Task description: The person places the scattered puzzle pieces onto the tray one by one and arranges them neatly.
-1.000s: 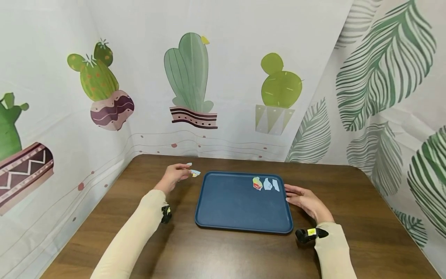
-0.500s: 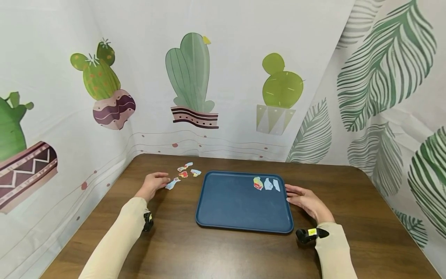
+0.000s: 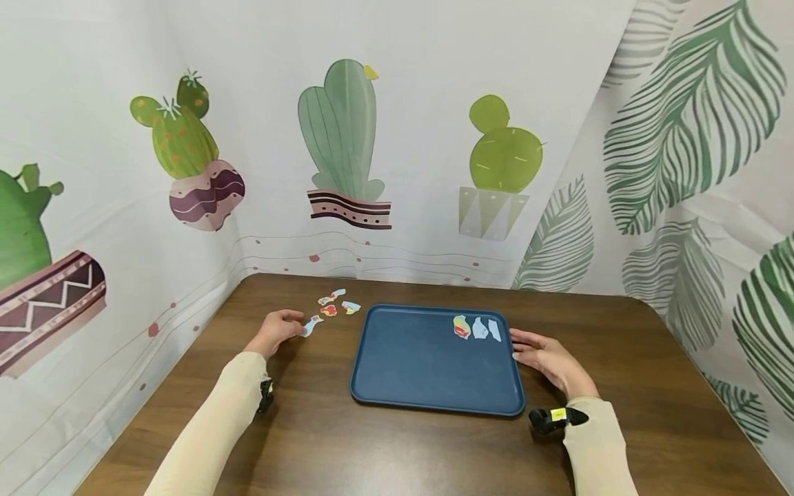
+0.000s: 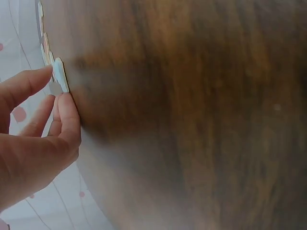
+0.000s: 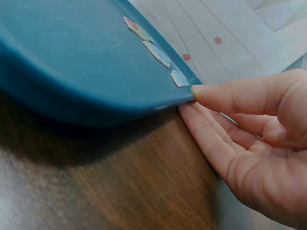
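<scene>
A dark blue tray [image 3: 428,372] lies on the brown table. Three small paper scraps [image 3: 460,326] lie in a row at the tray's far right corner, also seen in the right wrist view [image 5: 157,52]. My right hand [image 3: 546,358] rests at the tray's right edge with its fingers straight along the table and its thumb [image 5: 201,91] touching the rim. My left hand [image 3: 279,331] is left of the tray and pinches a pale blue-and-white scrap [image 4: 61,74] between thumb and forefinger, low over the table.
Three more coloured scraps [image 3: 338,303] lie on the table beyond the left hand, near the tray's far left corner. Cactus and leaf-printed curtains close in the table on the left, back and right.
My left hand has drawn back from the far scraps toward me and to the left, and now has the pale scrap at its fingertips. The right hand and tray have stayed put.
</scene>
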Demonstrator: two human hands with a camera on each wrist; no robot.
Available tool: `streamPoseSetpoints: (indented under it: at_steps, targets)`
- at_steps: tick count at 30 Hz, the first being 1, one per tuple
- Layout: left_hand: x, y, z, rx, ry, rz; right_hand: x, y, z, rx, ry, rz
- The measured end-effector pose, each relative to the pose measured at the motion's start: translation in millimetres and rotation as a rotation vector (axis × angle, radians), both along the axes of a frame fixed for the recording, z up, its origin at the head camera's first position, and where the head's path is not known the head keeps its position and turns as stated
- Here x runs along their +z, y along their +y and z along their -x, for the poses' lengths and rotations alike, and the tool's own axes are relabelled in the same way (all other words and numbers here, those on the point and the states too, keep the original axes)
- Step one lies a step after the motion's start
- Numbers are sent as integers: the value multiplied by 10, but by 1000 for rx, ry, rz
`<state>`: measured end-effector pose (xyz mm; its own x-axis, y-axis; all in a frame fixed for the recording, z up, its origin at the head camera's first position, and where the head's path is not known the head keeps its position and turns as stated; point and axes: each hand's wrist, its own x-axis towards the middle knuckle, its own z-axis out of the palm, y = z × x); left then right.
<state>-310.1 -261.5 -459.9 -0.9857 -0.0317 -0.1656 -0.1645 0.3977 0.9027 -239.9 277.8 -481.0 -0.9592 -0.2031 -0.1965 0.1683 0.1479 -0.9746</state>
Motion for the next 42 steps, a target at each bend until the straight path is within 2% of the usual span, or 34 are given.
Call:
streamPoseSetpoints:
  at_steps: [3, 8, 11, 19, 28, 32, 36, 42]
  targets:
    - [1, 34, -8, -33, 7, 59, -20, 11, -6, -2, 2, -4]
    - [-7, 73, 4, -51, -15, 179, -49, 22, -18, -7, 0, -7]
    - [-14, 80, 17, -68, -12, 221, -57, 20, -26, -11, 0, -2]
    - [-28, 86, 62, -102, 1, 244, -45, 14, -25, -14, -1, 2]
    - [-26, 90, 75, -90, 89, 295, -24, 19, -12, -8, 3, 15]
    - [-31, 85, 59, -91, 90, 156, -30, 21, -10, -1, 7, 18]
    - [-21, 104, 59, -90, 56, -10, -33, 13, -4, 2, 7, 10]
    - [51, 239, 104, -78, 19, -122, -30, 7, 7, -7, 2, 0]
